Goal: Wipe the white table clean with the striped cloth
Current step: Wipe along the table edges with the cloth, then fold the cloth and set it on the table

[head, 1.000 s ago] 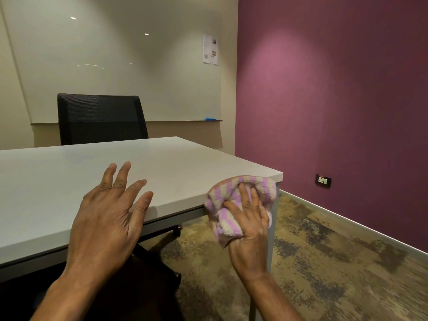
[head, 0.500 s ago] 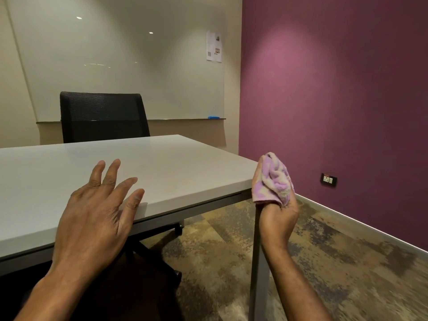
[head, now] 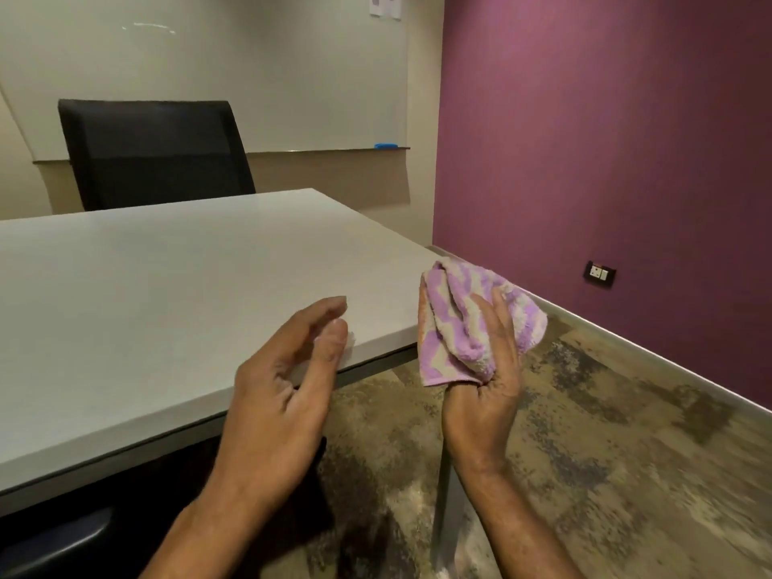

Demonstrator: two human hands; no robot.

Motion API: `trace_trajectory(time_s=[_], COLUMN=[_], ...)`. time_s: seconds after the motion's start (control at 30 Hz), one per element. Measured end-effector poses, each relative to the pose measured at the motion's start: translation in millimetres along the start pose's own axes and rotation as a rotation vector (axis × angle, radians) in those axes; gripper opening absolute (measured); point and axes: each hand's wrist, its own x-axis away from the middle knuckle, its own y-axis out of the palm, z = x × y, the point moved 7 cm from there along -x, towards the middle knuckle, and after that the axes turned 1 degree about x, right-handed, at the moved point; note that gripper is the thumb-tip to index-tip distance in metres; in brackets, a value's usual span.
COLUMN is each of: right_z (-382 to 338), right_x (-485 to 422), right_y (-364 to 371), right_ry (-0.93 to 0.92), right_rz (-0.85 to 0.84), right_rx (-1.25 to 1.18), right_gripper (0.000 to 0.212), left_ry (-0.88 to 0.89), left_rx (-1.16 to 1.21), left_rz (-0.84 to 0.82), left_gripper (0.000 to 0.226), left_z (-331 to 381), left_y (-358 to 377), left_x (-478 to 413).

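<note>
One white rectangular bench with a grey metal leg. One bunched terry cloth striped in lilac and cream. Two bare hands: one left hand, one right hand. One black mesh-backed office chair. One large pale wall-mounted whiteboard with one narrow ledge under it, carrying one small blue object, too small to identify. Two white paper sheets pinned up high, partly cut off by the frame. One dark-framed wall socket on one plum-coloured wall.
</note>
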Motion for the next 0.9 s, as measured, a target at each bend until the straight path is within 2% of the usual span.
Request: trace_trajectory(time_s=[0.13, 0.23, 0.3, 0.33, 0.43, 0.53, 0.57, 0.67, 0.77, 0.9], right_z=[-12.9, -30.8, -44.9, -52.6, -79.4, -110.4, -121.5, -149.5, -161.4, -182.0], right_x=[-13.2, -24.1, -32.0, -36.3, -49.2, -66.3, -73.1, -94.3, -111.1, -137.5], right_y=[4.1, 11.1, 16.7, 19.0, 24.5, 33.6, 36.2, 38.0, 40.6, 41.7], right_ry=[-0.001, -0.016, -0.044, -0.070, -0.147, -0.160, -0.168, -0.215, -0.117, -0.021], right_rz=[-0.065, -0.114, -0.171, -0.201, -0.284, -0.386, -0.406, -0.418, -0.573, -0.702], right_rx=[0.115, 0.173, 0.230, 0.262, 0.364, 0.468, 0.507, 0.608, 0.575, 0.515], right_gripper=[0.058, 0.047, 0.047, 0.047, 0.046, 0.060, 0.059, 0.037, 0.063, 0.078], left_ry=[-0.270, -0.525, -0.670, -0.731, -0.846, -0.961, -0.996, -1.068, -1.083, -1.096], left_rx=[0.153, 0.197, 0.276, 0.344, 0.445, 0.458, 0.458, 0.454, 0.441, 0.448], left_rz=[-0.116, -0.155, -0.183, -0.187, -0.188, -0.126, -0.095, 0.004, 0.066, 0.119], left_gripper=[0.059, 0.093, 0.105, 0.101, 0.066, 0.057, 0.056, 0.041, 0.036, 0.031], left_z=[8.9, 13.0, 22.5, 28.3, 50.4, 70.8, 76.7, 98.9, 125.1, 161.2], left_y=[34.7, 51.6, 59.9, 62.5, 64.1, 58.5, 55.4, 44.1, 36.6, 33.1], left_x=[-13.7, -18.2, -22.7, -26.2, -38.8, -46.2, -47.6, -54.0, -62.1, -74.6])
